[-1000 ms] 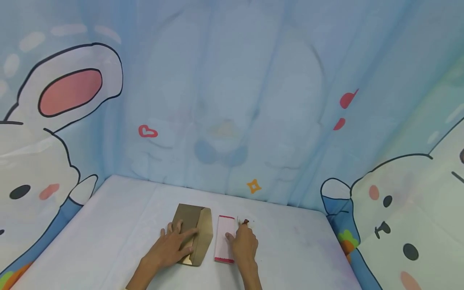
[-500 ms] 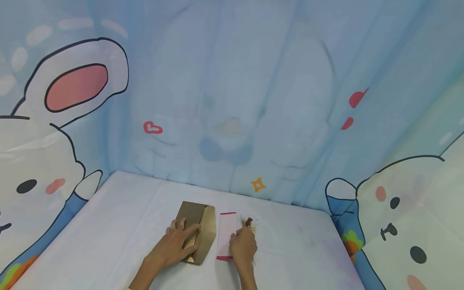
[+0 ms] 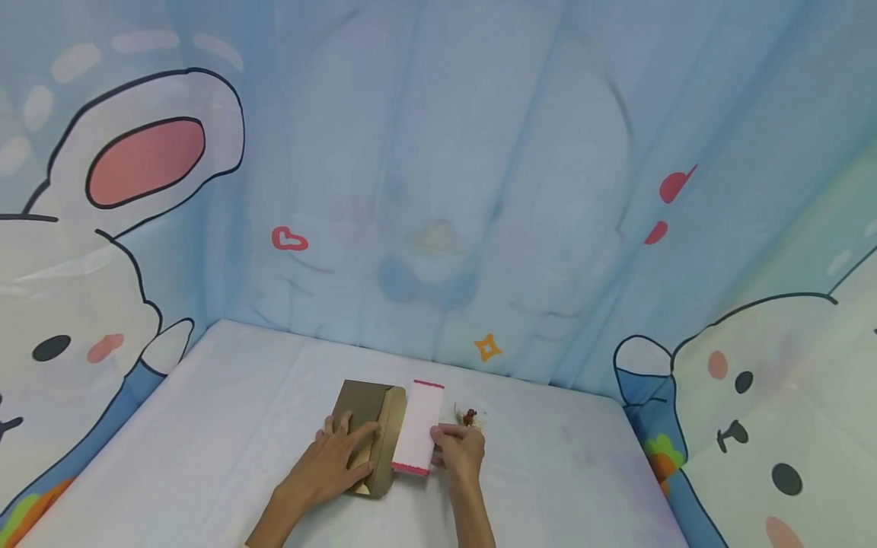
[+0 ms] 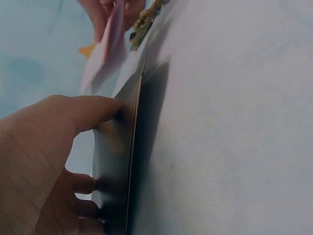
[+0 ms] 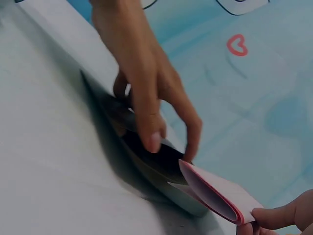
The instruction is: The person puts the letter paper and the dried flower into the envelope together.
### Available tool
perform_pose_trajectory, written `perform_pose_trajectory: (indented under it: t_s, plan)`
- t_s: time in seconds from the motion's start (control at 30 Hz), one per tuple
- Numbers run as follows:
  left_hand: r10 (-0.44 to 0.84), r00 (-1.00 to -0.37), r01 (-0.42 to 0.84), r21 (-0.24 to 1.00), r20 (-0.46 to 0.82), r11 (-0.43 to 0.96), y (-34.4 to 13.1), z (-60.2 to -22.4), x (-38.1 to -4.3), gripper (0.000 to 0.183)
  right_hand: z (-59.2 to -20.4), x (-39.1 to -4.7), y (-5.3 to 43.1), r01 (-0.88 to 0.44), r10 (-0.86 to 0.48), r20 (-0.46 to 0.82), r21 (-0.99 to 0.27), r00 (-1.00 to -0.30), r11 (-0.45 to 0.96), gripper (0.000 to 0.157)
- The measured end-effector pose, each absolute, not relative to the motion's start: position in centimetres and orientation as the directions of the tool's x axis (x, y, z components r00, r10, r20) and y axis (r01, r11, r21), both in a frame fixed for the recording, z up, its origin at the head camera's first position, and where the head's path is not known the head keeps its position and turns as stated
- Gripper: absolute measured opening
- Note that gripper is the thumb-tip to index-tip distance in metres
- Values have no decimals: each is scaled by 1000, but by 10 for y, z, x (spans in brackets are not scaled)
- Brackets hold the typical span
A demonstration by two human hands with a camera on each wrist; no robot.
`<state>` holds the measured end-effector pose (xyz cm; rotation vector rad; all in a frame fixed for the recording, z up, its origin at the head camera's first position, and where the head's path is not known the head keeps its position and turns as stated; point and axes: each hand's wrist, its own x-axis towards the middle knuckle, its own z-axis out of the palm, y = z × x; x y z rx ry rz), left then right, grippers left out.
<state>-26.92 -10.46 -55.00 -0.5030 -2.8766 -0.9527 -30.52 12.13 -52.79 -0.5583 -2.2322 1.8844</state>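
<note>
A gold envelope (image 3: 363, 397) lies on the white-covered table with its flap spread out to the right. My left hand (image 3: 327, 461) rests on it, fingers spread, the thumb and fingertips pressing near the open mouth; the left wrist view shows the thumb on the envelope's dark face (image 4: 111, 161). Between the thumb and fingers of my right hand (image 3: 463, 450) is a folded pink card (image 3: 419, 426) with red edges, pinched by its right side. It is raised beside the envelope flap, and its folded layers (image 5: 230, 193) gape slightly in the right wrist view.
A small dried-flower sprig (image 3: 470, 416) with a dark red bloom lies just beyond my right hand. Behind the table (image 3: 562, 457) hangs a light blue cartoon-print curtain (image 3: 425, 152), with more printed cloth at both sides.
My right hand has come away from beside the sprig, taken hold of the pink card and lifted it, shifting it left toward the envelope. The left hand stays on the envelope.
</note>
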Motion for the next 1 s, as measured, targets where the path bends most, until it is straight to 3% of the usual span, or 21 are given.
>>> perform_pose_trajectory:
  t_s: [0.27, 0.57, 1.0]
  plan:
    - [294, -944, 326, 551, 149, 768, -102, -549, -270, 62, -546, -312, 100, 249, 411, -143, -944, -900, 217, 5]
    - [300, -945, 320, 558, 130, 766, -104, -550, -270, 61, -552, -312, 88, 181, 441, -11, -921, -897, 344, 6]
    - [308, -941, 332, 551, 140, 765, -107, -550, -271, 57, -553, -313, 78, 164, 441, 33, -902, -897, 400, 7]
